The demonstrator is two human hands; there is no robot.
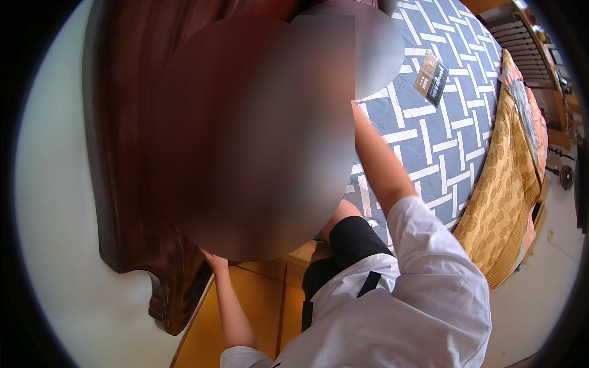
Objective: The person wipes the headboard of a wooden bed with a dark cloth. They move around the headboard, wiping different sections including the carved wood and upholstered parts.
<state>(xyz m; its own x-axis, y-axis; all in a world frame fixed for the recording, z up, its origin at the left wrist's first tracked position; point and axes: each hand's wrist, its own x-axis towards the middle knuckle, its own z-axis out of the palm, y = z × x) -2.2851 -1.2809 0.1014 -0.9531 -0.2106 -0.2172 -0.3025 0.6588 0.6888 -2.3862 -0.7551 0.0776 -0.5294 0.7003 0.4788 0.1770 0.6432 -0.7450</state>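
Observation:
My left hand (215, 260) is at the lower edge of a glossy dark red-brown wooden headboard (126, 138), by its carved scrolled end (177, 294). A blurred patch covers its fingers, so its grip does not show. My right forearm (379, 156) reaches up over the bed, and the same patch hides the right hand. Before me lies a mattress (432, 126) with a blue-grey cover in a white lattice pattern. A flat brown and black packet (431, 79) bearing writing rests on it.
A yellow patterned blanket (494, 202) with a ribbed edge drapes over the bed's right side. My bent knee (343, 214) is against the mattress side. Pale wall (50, 184) runs along the left. Yellow-brown wood panels (251, 303) are below. A dumbbell-like dark object (565, 177) lies on the floor.

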